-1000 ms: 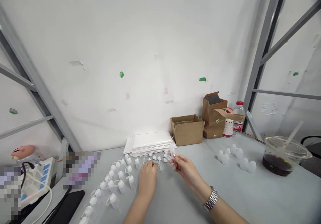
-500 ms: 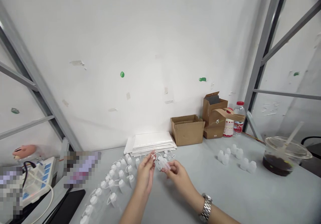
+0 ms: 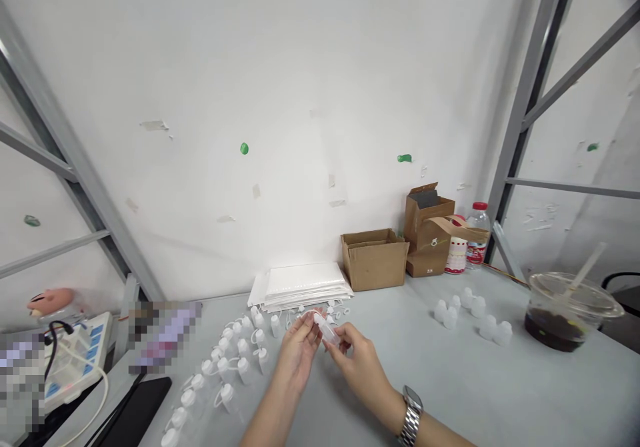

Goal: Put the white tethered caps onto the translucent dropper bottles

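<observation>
1. In the head view, held the bottle (image 3: 328, 331) tilted above the surface (image 3: 430, 373), between left hand (image 3: 299, 350) and right hand (image 3: 363, 361), top end leaning up and left, close to the loose parts (image 3: 331, 305).
2. Narrowed the right grip to a thumb-and-finger pinch on the bottle's lower end.
3. Closed the left grip about its top end, fingertips nearly together; could not tell about any small part hidden beneath them.
4. Brought left fingertips and bottle together within the last half second; showed a gap there before, with a strap loop visible.
5. Judging by that contact, probably moved from bringing pieces close to working on the bottle's top, with both hands occupied.
6. Left the capped bottles (image 3: 227, 395) standing at left and the white pieces (image 3: 488, 327) grouped at right, unmoved since then.
</observation>
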A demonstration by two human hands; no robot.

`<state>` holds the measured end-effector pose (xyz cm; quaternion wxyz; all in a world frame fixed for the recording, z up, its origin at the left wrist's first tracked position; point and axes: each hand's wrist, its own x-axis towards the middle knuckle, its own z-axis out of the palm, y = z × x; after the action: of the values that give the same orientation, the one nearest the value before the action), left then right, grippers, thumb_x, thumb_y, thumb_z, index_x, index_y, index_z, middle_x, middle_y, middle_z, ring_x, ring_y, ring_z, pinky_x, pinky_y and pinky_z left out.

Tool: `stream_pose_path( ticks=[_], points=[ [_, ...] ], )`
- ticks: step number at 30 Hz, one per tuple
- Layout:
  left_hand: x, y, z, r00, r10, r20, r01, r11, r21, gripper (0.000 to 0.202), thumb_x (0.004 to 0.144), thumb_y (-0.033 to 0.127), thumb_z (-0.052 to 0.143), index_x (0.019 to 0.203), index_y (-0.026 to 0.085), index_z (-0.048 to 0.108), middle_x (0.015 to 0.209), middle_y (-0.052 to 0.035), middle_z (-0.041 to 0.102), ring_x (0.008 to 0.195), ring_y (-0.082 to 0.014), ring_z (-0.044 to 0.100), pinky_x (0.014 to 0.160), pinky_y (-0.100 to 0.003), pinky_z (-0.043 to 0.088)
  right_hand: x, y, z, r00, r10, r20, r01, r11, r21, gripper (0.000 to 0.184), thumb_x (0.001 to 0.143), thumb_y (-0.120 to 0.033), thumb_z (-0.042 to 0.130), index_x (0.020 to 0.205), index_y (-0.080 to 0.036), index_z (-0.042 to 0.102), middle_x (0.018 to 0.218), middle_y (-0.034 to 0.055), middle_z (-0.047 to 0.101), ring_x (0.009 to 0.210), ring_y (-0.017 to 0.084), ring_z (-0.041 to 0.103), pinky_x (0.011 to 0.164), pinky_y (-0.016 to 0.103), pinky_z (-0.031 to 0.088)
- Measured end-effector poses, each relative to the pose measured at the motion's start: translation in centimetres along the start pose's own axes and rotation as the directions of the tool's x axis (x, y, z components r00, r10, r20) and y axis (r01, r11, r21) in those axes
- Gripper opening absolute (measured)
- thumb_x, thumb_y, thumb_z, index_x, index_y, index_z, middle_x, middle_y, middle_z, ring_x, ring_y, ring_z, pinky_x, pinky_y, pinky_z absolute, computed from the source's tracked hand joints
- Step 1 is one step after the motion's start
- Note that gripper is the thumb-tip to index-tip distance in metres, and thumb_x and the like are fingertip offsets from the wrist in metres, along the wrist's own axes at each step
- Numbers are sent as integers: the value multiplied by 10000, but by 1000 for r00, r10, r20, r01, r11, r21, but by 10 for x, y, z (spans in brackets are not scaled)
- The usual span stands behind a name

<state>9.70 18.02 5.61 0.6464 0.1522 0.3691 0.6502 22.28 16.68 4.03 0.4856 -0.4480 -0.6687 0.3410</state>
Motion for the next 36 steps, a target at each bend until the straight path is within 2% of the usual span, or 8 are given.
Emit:
stream_pose_path(
  ticks=[11, 17, 20, 23, 26, 30, 32, 36],
  points=[
    [2, -7, -1, 988, 125, 94, -137, 981, 140, 229, 547, 245, 767, 722, 138, 664, 829, -77, 705, 801, -178, 646, 745, -262, 479, 1, 6, -1, 995, -86, 49, 96, 956, -278, 75, 803, -223, 484, 740, -184, 495, 722, 39, 596, 657, 168, 528, 607, 258, 401],
    [5, -9, -9, 999, 42, 33, -46, 988, 145, 159, 562, 204, 746, 691, 152, 669, 870, -68, 708, 778, -148, 640, 715, -247, 474, -1, 9, -1, 957, -278, 76, 277, 815, -509, 118, 815, -144, 443, 717, -188, 493, 686, 44, 564, 662, 190, 509, 615, 285, 389],
    [6, -7, -10, 999, 0, 41, -7, 988, 156, 170, 571, 160, 729, 735, 149, 683, 847, -70, 714, 757, -134, 640, 705, -227, 472, -2, 10, -1, 954, -290, 73, 285, 808, -516, 119, 811, -145, 443, 718, -188, 503, 695, 51, 565, 676, 200, 502, 629, 301, 385],
    [5, -4, -7, 997, 15, 82, -30, 982, 185, 182, 576, 152, 726, 753, 134, 692, 853, -88, 715, 795, -146, 643, 738, -229, 473, -2, 8, -2, 980, -193, 45, 195, 899, -392, 107, 801, -190, 466, 700, -186, 503, 691, 50, 560, 673, 197, 501, 629, 303, 376],
    [3, -1, -3, 992, 13, 123, -36, 981, 190, 172, 569, 169, 741, 730, 129, 692, 828, -94, 716, 795, -165, 648, 752, -250, 481, 3, 3, -3, 990, 61, 126, -58, 998, -31, 188, 788, -334, 502, 679, -181, 492, 608, 22, 551, 576, 159, 497, 574, 275, 369],
    [2, -1, -1, 989, 31, 144, -58, 981, 185, 250, 553, 212, 763, 780, 134, 693, 850, -92, 716, 786, -184, 651, 727, -276, 495, 10, 0, -3, 897, 249, 364, -395, 820, 414, 413, 722, -569, 504, 672, -160, 513, 498, -7, 540, 448, 99, 429, 495, 234, 323],
    [3, -3, -2, 991, 74, 110, -94, 976, 194, 253, 558, 223, 760, 787, 135, 698, 871, -94, 716, 811, -189, 650, 765, -284, 491, 12, 2, -2, 893, 303, 331, -434, 774, 461, 469, 675, -620, 527, 673, -151, 526, 490, -14, 541, 423, 79, 396, 470, 223, 291],
    [5, -7, -3, 985, 168, 36, -172, 954, 244, 221, 554, 220, 757, 753, 137, 709, 879, -107, 718, 892, -202, 641, 899, -314, 438, 14, 5, -1, 926, 344, 158, -378, 817, 435, 510, 568, -623, 627, 747, -152, 547, 498, -30, 555, 430, 88, 420, 475, 231, 317]
  ],
)
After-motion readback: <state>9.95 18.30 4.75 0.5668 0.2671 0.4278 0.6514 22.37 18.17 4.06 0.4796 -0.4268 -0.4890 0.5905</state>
